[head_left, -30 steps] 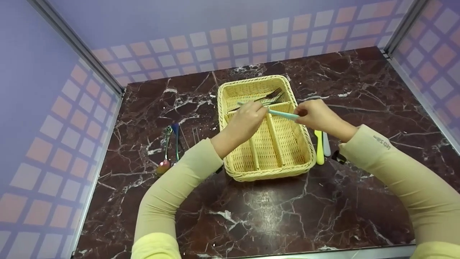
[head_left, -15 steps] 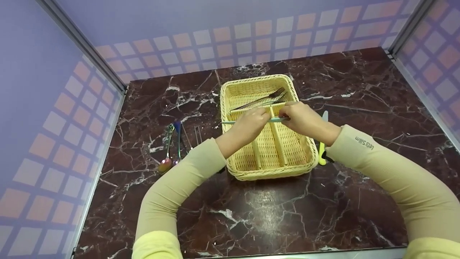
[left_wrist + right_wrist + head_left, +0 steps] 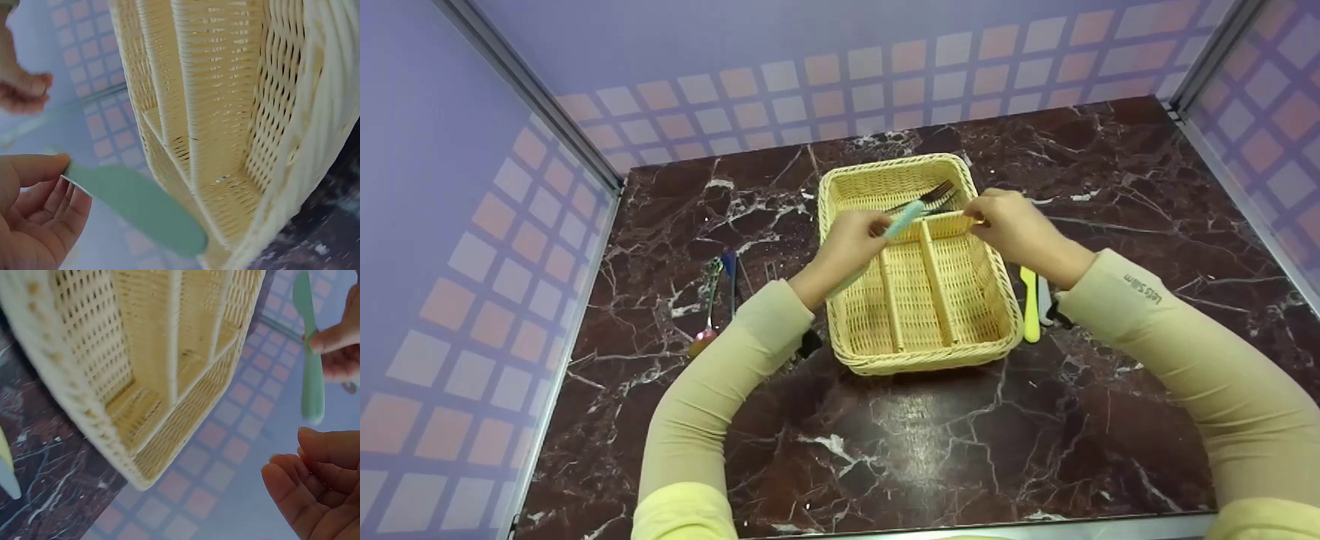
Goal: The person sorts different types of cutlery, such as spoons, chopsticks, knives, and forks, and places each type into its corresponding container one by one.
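My left hand (image 3: 847, 244) pinches a mint-green table knife (image 3: 905, 220) above the yellow wicker basket (image 3: 919, 360). In the left wrist view, thumb and fingers hold the knife near where the blade (image 3: 140, 208) begins. Its handle (image 3: 313, 396) points away from that hand, toward the basket's far side in the head view. My right hand (image 3: 1012, 225), over the basket's right rim, holds nothing; in the right wrist view its fingers (image 3: 281, 481) are loosely bent, a short gap from the handle's end. In the far compartment lie dark forks (image 3: 937, 192), partly hidden behind the knife.
Three long compartments fill the basket's near part. Right of the basket lie a yellow knife (image 3: 1030, 307) and a pale grey knife (image 3: 1044, 296). On the left, a shiny spoon (image 3: 707, 334) and other cutlery with a blue handle (image 3: 730, 262) lie on the dark marble-patterned table (image 3: 915, 450).
Both hands held the knife before; the right has let go and moved right. The left hand has turned the knife, so its handle now slants up toward the far right.
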A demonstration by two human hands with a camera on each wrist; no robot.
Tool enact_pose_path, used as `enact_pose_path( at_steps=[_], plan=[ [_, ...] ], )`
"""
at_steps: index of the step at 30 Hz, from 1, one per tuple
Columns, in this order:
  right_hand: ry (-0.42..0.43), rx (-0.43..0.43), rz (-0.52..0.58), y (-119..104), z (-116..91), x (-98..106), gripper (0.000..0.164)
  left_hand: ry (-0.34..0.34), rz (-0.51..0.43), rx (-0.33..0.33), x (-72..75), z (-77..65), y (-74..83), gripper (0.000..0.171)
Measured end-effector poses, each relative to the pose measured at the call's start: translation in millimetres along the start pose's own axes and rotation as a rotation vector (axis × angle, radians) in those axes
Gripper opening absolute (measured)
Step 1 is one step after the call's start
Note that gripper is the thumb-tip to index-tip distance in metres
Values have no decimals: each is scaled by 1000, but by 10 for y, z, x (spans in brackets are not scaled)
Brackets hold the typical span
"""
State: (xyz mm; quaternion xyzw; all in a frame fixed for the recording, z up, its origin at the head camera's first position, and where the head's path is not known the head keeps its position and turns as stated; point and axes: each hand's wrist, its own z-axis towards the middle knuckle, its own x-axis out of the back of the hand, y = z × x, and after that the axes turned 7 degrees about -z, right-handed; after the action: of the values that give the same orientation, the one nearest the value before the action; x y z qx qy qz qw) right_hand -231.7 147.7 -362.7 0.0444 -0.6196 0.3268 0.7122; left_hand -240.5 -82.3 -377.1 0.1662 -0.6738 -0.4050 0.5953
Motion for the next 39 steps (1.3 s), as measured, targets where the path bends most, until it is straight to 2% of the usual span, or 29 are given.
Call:
enact_pose_path(
  at_steps=[3,6,10,13,17,19,23,24,25,26,30,35,39],
  plan=[
    [9,-35,-16,134,-43,23,17,72,-231,192,29,11,-152,30],
    [-3,-75,-18,230,-82,34,18,102,-346,324,-3,3,-298,38],
    [-28,-99,-8,297,-114,37,20,79,-310,447,-103,7,-439,50],
    [-31,-86,-6,324,-122,27,20,35,-265,508,-191,20,-494,57],
    [-32,-80,-4,332,-119,20,20,-26,-215,537,-296,44,-521,62],
    [-39,-92,-5,329,-112,22,21,-52,-168,554,-337,67,-522,36],
    [-51,-112,-7,326,-98,25,23,-61,-126,577,-395,100,-523,41],
    [-49,-111,-9,330,-96,24,23,-69,-121,585,-408,108,-527,35],
    [-46,-108,-10,332,-95,23,23,-77,-119,588,-416,109,-533,47],
    [-45,-109,-9,336,-95,21,22,-80,-124,586,-423,106,-536,58],
    [-39,-111,-11,362,-113,19,21,-100,-169,587,-428,82,-540,47],
    [-44,-130,-11,436,-149,37,20,-92,-230,559,-353,49,-472,48],
    [-48,-176,-5,601,-211,51,21,-56,-271,489,-275,17,-413,48]
  ],
)
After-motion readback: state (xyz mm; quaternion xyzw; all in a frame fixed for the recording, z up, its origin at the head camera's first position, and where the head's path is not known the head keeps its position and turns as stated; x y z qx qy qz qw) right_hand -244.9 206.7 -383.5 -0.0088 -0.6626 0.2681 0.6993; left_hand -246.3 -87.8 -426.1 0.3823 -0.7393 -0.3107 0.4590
